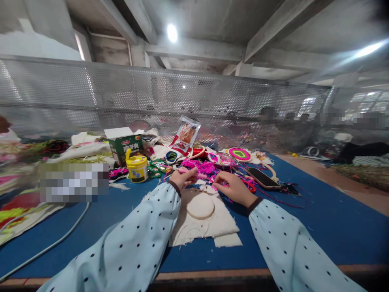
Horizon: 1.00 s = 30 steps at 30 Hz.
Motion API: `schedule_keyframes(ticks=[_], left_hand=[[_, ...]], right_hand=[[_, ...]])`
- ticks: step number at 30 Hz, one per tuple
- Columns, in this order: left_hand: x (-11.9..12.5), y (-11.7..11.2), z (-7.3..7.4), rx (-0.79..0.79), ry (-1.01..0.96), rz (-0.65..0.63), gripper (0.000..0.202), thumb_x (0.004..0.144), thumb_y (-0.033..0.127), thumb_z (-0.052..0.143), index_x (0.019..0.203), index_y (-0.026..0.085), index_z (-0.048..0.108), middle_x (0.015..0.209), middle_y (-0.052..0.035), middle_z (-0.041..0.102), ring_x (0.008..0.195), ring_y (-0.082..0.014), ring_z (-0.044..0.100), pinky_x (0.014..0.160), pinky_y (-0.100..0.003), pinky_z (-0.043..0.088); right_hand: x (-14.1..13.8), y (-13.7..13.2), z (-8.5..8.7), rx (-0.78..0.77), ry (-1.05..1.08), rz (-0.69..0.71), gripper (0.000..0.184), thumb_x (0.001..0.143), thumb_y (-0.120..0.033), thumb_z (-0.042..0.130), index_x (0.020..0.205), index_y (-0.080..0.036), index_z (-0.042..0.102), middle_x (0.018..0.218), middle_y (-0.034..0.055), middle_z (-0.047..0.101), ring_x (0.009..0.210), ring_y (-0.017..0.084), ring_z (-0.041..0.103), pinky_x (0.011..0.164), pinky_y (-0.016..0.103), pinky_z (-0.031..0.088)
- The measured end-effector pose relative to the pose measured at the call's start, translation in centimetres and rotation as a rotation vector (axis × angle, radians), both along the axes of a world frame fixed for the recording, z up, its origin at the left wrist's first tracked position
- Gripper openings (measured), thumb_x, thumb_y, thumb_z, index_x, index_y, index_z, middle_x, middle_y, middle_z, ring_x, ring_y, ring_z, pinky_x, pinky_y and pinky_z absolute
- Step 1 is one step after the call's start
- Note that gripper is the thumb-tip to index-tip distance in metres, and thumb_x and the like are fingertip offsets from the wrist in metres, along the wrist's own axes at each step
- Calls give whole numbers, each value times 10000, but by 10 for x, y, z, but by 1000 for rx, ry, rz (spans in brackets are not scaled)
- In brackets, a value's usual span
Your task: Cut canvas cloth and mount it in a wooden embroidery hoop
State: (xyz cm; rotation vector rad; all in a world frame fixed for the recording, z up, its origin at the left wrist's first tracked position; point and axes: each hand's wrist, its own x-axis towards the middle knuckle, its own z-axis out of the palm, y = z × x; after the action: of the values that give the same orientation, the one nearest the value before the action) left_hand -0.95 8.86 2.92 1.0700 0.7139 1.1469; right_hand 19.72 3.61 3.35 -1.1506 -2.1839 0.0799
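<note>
My left hand (184, 179) is closed around a slim pink tool (203, 176) shaped like a pen, just above the far edge of a white cloth. Opposite it, my right hand (233, 187) has thumb and forefinger pinched together; what lies between them is too small to make out. Below both hands the frayed white cloth (223, 223) rests on the blue table, with a small round embroidery hoop (200, 206) on it. A tangle of magenta yarn (194, 164) sits right behind my fingers.
A yellow tub (136, 169) and a green box (124, 146) stand left of the yarn. Behind it leans a red snack packet (185, 136). A phone (263, 178) lies at right, near a pink-and-green embroidered piece (239, 154). A perforated metal screen (121, 93) closes the back.
</note>
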Motion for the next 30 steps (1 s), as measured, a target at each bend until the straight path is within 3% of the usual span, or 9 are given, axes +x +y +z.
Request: schedule_keyframes(ticks=[8, 14, 23, 30], left_hand=[[0, -2, 1, 5, 2, -41, 407, 514, 383, 811, 503, 167, 466, 532, -17, 633, 524, -124, 597, 552, -250, 493], [-4, 11, -4, -25, 32, 38, 415, 493, 385, 823, 576, 152, 489, 552, -31, 644, 521, -130, 615, 535, -243, 504], [-13, 15, 3, 17, -1, 52, 469, 456, 387, 838, 587, 164, 447, 564, -38, 666, 516, -128, 629, 519, -213, 499], [-18, 22, 0, 20, 37, 96, 452, 459, 379, 836, 608, 144, 479, 553, -42, 656, 521, -128, 624, 536, -224, 492]], right_hand=[[-1, 0, -1, 5, 6, 25, 129, 844, -277, 519, 755, -186, 538, 760, 25, 595, 716, 148, 532, 662, 268, 396], [1, 1, -1, -8, -1, 4, 134, 842, -285, 519, 752, -186, 537, 763, 26, 592, 713, 149, 525, 661, 266, 392], [5, 3, -2, -26, -5, -19, 143, 838, -288, 518, 748, -181, 545, 752, 25, 581, 686, 143, 512, 637, 260, 383], [9, 6, -4, -42, -8, -33, 161, 846, -294, 509, 741, -177, 545, 745, 28, 575, 677, 142, 503, 628, 257, 365]])
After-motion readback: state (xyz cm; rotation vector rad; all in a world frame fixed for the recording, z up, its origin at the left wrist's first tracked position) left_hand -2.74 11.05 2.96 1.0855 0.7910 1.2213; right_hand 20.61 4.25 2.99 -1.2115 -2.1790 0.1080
